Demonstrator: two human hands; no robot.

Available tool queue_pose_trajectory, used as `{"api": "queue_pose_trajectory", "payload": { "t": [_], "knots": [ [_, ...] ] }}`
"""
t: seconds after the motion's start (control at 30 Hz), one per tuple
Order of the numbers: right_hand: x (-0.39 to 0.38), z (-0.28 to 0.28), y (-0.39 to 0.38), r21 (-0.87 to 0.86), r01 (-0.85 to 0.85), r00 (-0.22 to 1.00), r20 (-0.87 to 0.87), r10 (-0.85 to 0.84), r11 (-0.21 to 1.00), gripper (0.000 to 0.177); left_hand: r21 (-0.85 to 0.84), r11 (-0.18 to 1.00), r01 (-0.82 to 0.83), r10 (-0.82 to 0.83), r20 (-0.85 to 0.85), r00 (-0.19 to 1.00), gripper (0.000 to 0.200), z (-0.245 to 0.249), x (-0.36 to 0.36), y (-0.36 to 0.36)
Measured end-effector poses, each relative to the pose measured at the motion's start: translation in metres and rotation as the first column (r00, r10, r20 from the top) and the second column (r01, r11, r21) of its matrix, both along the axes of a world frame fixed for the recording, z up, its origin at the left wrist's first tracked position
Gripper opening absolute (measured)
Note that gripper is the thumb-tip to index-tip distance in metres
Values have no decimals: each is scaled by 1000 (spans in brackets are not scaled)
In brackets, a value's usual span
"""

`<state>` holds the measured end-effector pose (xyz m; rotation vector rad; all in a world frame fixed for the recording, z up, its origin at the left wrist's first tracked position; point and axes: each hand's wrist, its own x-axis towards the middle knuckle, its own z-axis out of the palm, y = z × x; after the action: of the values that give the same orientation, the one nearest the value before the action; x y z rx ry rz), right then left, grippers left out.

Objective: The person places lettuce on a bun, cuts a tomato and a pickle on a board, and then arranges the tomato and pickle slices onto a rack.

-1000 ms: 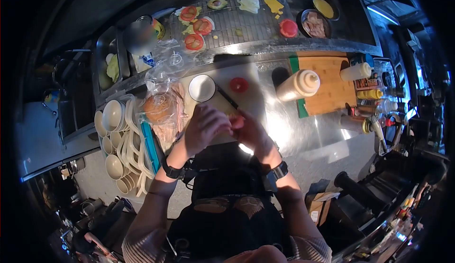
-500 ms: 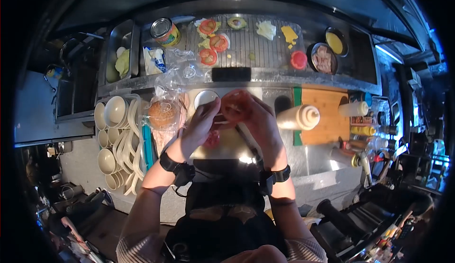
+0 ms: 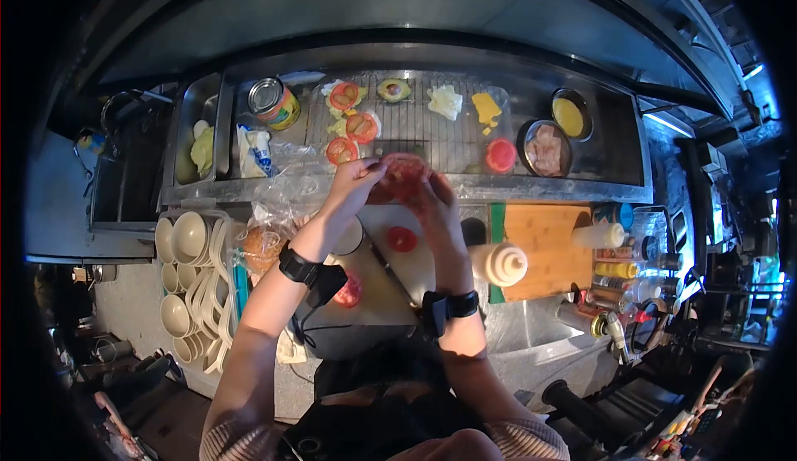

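Observation:
My left hand (image 3: 355, 183) and my right hand (image 3: 435, 203) both grip a thin, reddish, see-through slice (image 3: 402, 180), one at each side, raised at the front edge of the metal counter. Below it lies a pale cutting board (image 3: 382, 286) with a red tomato slice (image 3: 402, 238), a long dark knife (image 3: 390, 270) set diagonally, and a red piece (image 3: 349, 289) by my left forearm. A white round bowl (image 3: 349, 235) is partly hidden by that forearm. What the slice is made of is hard to tell.
Behind, a wire rack (image 3: 415, 133) holds topped tomato slices (image 3: 362, 127), half an avocado (image 3: 393, 89) and yellow slices (image 3: 485, 108). Stacked bowls (image 3: 191, 238) stand left. A cream squeeze bottle (image 3: 501, 264) and wooden board (image 3: 544, 249) are right; a pan of meat (image 3: 545, 149) sits behind.
Both hands have moved forward with the slice, up to the counter's edge. The view has tilted, and the tomato slice and knife on the board now show more fully.

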<state>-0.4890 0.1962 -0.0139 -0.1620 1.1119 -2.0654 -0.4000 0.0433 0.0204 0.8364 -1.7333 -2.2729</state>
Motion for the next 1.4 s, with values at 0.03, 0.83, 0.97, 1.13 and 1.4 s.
{"api": "queue_pose_trajectory", "payload": {
  "t": [0.03, 0.83, 0.97, 1.13, 1.4],
  "knots": [
    [1, 6, 0, 12, -9, 999, 39, 9, 1000, 28, -41, 999, 13, -14, -12, 1000, 27, -8, -2, -5],
    [-136, 5, -83, 120, 744, 306, -936, -175, 657, 23, -66, 998, -24, 9, -218, 976, 35, 15, 25, 9],
    [-145, -31, -107, 274, 813, 126, -944, 304, 514, 30, -43, 999, 8, -19, -266, 964, 33, 15, 40, 11],
    [-147, -63, -111, 433, 810, 209, -843, 495, 395, 33, -45, 999, -6, -5, -230, 973, 34, 11, 46, 11],
    [-145, -26, -117, 640, 719, 418, -710, 567, 271, 35, 3, 1000, 15, -14, -216, 976, 33, 3, 50, 13]
  ]
}}
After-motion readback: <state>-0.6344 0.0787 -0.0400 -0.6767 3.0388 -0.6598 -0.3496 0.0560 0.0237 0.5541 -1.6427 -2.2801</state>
